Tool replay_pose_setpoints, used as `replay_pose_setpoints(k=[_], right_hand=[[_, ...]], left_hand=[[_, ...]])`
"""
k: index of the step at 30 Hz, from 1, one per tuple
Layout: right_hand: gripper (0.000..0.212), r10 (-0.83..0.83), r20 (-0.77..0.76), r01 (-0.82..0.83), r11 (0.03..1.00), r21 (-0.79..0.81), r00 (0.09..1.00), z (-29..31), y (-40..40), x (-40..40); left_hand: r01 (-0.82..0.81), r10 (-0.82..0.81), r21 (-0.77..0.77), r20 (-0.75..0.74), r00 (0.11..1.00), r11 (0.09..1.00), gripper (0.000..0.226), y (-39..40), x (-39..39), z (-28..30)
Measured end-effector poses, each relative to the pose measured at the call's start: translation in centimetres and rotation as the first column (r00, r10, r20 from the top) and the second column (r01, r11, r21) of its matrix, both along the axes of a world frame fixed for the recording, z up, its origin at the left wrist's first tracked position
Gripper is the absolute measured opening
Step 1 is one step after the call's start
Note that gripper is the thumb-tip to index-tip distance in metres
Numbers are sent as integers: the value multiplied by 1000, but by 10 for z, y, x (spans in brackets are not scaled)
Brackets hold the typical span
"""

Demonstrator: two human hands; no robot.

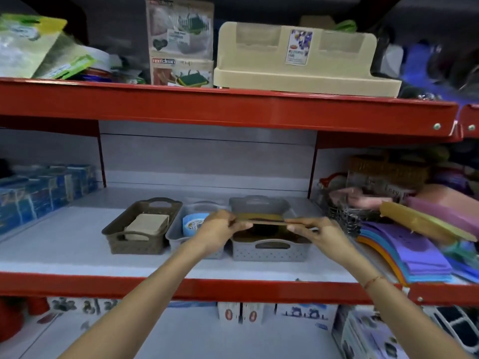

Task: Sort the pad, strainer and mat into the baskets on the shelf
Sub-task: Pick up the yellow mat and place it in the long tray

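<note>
Three baskets stand side by side on the middle shelf. The brown basket [134,237] on the left holds a beige pad [147,225]. A blue strainer [193,224] lies in the middle grey basket [176,235]. Over the right grey basket [269,251], a flat brown mat [267,219] is held level by both hands: my left hand [223,228] grips its left edge and my right hand [315,230] its right edge. Another dark brown piece shows inside that basket beneath the mat.
The red shelf edge [233,286] runs in front of the baskets. Stacked purple, blue and orange mats [404,255] and a wire basket [344,216] crowd the right. Blue packs [39,193] fill the left. A beige rack [298,60] sits on the shelf above.
</note>
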State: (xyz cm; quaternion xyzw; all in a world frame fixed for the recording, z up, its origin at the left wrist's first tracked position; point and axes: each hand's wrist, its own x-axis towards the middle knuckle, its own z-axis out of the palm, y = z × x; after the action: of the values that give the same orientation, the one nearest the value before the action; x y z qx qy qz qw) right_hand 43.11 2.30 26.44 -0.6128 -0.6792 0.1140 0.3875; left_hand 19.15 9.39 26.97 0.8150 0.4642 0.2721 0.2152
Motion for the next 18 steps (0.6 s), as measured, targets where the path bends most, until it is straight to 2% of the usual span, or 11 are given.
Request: replay_pose_setpoints(k=[1,3,4,9,13,18], right_hand=[[27,2,49,-1,1000,-10,999,0,6,5],[32,-12,193,19,999,-35,981,-1,17,11],[36,-24,274,42,997,-62,962,-1,21,13],[41,24,500,72,983,-171,866,2,45,16],[27,108,562,5,981,-195,820,1,62,11],[25,119,615,-16,985,-170,780,-4,75,10]], left_hand=[[-35,35,2,-127,991,999,49,5,5,4],[-68,61,-3,-390,919,998,49,10,16,13],[-70,60,-5,-450,891,998,48,12,20,16],[31,9,68,-522,853,997,31,21,25,10],[123,26,206,-598,801,971,16,28,34,4],[187,84,304,-696,713,934,17,35,46,6]])
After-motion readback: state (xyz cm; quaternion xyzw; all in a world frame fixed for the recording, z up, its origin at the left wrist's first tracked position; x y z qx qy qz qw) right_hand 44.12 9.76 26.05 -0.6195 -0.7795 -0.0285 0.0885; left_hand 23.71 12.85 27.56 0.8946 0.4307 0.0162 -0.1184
